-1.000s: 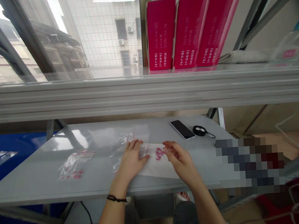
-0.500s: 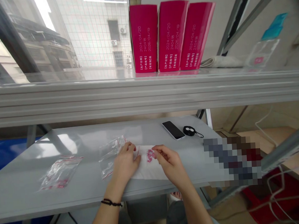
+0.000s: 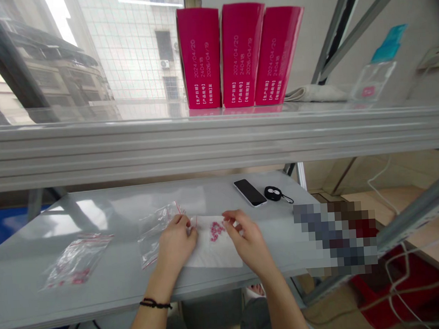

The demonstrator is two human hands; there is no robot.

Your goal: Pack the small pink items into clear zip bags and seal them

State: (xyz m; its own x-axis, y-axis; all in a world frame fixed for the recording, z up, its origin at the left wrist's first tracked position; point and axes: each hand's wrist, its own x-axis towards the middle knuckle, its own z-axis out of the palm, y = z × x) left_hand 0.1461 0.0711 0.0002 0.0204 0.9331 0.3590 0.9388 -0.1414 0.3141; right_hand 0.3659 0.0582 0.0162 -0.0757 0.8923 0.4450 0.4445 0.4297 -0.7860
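On the grey table top lies a white paper sheet holding a small cluster of pink pieces. My left hand pinches at the right edge of a clear zip bag with a red-edged seal, beside the paper. My right hand hovers at the paper's right side, its fingertips close together just past the pink pieces. Whether those fingertips hold anything is too small to tell. A dark cord bracelet circles my left wrist.
Farther left lies a second zip bag with pink bits inside. A black phone and a round black key fob sit at the table's back. Above runs a metal shelf rail carrying several crimson boxes.
The whole scene has drifted left and slightly down in view as my head turned. My hands have come a little closer to the pink pieces, and the bag stays at my left hand.
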